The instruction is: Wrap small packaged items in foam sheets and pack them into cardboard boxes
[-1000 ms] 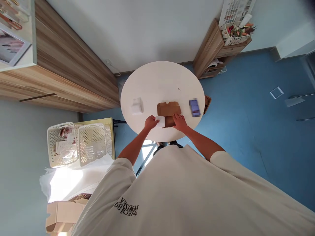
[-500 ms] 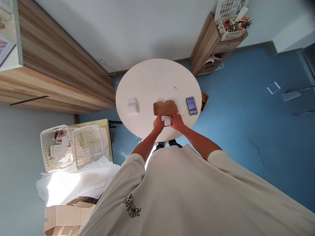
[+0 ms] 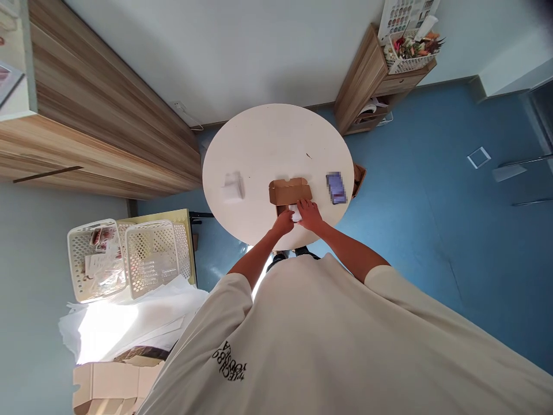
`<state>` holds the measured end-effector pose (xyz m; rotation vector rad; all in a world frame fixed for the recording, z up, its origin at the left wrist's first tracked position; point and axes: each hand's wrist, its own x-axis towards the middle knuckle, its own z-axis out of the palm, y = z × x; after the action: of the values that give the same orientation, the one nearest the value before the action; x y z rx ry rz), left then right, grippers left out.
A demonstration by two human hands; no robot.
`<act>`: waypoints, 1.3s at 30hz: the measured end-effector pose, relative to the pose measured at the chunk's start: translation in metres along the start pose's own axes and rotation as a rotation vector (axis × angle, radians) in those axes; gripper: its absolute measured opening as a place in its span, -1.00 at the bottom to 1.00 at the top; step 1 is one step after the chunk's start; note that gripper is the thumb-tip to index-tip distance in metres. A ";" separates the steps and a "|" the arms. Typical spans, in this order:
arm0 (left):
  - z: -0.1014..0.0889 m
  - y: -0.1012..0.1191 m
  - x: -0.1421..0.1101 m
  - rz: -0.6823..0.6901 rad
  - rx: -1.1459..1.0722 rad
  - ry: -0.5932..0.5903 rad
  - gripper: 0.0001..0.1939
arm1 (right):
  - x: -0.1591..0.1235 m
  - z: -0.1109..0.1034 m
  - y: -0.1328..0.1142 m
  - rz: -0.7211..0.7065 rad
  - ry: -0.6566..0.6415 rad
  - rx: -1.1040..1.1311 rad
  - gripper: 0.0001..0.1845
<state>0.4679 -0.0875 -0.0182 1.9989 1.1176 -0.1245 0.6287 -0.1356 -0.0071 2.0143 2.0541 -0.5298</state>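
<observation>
A small brown cardboard box (image 3: 290, 191) lies on the round white table (image 3: 276, 138) with its lid folded back. Inside its tray is a white wrapped piece (image 3: 295, 213), partly covered by my fingers; its exact kind cannot be made out. My left hand (image 3: 284, 222) grips the left side of this piece, fingers closed. Over the right end of the box, my right hand (image 3: 309, 215) holds the edge, fingertips bent inward beside the white piece. Left of the box rests a small stack of white wrapped pieces (image 3: 233, 188). A blurred purple phone-like object (image 3: 336, 188) lies to the right.
White perforated baskets (image 3: 151, 253) stand on a side table at left, above white sheets (image 3: 173, 311) and opened cardboard boxes (image 3: 116, 380). A wooden cabinet (image 3: 108, 115) rises at upper left. A small wooden cupboard (image 3: 360, 80) stands at the back right.
My left hand has moved right, bringing the white piece from the box's left end into the tray, then toward its right end. My right hand stays at the box's right side.
</observation>
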 end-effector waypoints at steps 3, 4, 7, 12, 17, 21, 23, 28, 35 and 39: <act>-0.017 -0.001 -0.009 -0.067 -0.038 0.117 -0.62 | 0.001 0.002 0.001 -0.009 0.002 -0.003 0.01; -0.025 -0.003 -0.012 -0.092 -0.050 0.177 -0.66 | 0.001 0.003 0.002 -0.012 0.004 -0.007 0.01; -0.050 -0.019 -0.018 -0.141 -0.080 0.362 -0.72 | 0.003 0.007 0.004 -0.017 -0.005 -0.021 0.02; -0.093 -0.074 -0.019 -0.257 -0.037 0.485 -0.67 | 0.006 0.009 0.007 -0.023 -0.034 -0.017 0.03; -0.128 -0.124 -0.017 -0.414 0.084 0.420 -0.60 | 0.005 0.007 0.005 -0.016 -0.040 -0.018 0.04; -0.145 -0.141 -0.008 -0.557 0.077 0.465 -0.52 | 0.005 0.007 0.004 -0.001 -0.053 -0.043 0.02; -0.150 -0.144 -0.002 -0.625 0.053 0.477 -0.45 | 0.005 0.007 0.004 0.003 -0.065 -0.054 0.02; -0.146 -0.150 0.006 -0.569 0.105 0.402 -0.40 | 0.004 0.004 0.003 0.022 -0.100 -0.065 0.08; -0.115 -0.148 -0.021 -0.314 0.217 0.292 -0.24 | 0.003 0.000 0.001 0.029 -0.128 -0.081 0.04; -0.101 -0.143 -0.039 -0.320 0.233 0.218 -0.25 | 0.003 0.001 0.001 0.017 -0.104 -0.074 0.06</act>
<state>0.3085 -0.0047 -0.0213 2.0564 1.6245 -0.2146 0.6298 -0.1332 -0.0097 1.9188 1.9654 -0.5355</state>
